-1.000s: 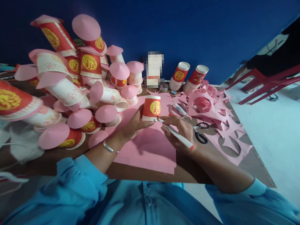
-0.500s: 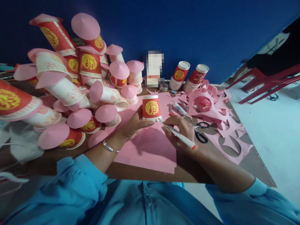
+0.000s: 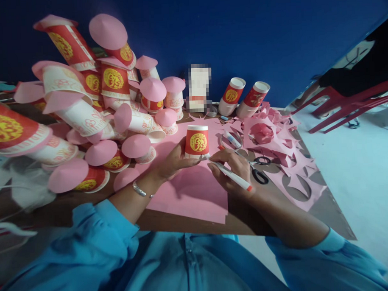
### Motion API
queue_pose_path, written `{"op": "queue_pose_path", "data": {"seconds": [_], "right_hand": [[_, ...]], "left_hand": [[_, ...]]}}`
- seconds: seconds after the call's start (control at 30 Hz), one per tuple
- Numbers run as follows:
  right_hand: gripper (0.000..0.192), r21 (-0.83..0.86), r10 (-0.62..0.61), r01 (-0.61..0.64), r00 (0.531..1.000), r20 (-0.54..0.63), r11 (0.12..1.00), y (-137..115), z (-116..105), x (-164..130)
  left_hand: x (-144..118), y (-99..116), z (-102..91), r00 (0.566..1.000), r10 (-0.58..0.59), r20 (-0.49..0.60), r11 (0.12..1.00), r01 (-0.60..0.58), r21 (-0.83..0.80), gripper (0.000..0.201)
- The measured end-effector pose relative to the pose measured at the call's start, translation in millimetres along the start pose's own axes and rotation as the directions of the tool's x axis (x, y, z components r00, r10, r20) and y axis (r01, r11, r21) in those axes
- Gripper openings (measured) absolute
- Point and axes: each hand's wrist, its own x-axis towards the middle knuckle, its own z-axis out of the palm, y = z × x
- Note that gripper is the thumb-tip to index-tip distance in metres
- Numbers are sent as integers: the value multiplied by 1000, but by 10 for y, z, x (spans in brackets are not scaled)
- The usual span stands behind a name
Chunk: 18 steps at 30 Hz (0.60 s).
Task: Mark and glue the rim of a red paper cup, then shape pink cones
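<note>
My left hand (image 3: pixel 173 163) is closed around a paper cup (image 3: pixel 197 142) that is held upside down. A red band with a round yellow emblem wraps the cup, and its white rim faces down. Between the fingers of my right hand (image 3: pixel 231 171) is a white marker pen (image 3: pixel 232 177) with a red end. The pen's tip is at the cup's lower rim; I cannot tell whether it touches. Pink paper sheets (image 3: pixel 195 196) lie beneath both hands. Black-handled scissors (image 3: pixel 260 176) rest just right of my right hand.
At left, many cups with pink cone tops (image 3: pixel 136 146) are heaped up. Two stacks of cups (image 3: pixel 232 95) lean near the blue wall. Cut pink paper scraps (image 3: pixel 276 138), a glue stick (image 3: pixel 233 140) and a tape roll (image 3: pixel 212 111) lie right. A red chair (image 3: pixel 339 106) stands beyond the table.
The cup has turned slightly in my left hand and sits a little lower and further right. The pen stays close to its rim. The view has shifted slightly.
</note>
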Motion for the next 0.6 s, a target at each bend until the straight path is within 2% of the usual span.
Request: {"op": "queue_pose_path", "data": {"seconds": [0.6], "right_hand": [[9, -55, 9, -6, 998, 55, 998, -33, -13, 27]], "left_hand": [[4, -47, -36, 1000, 14, 9, 1000, -14, 12, 68]]}}
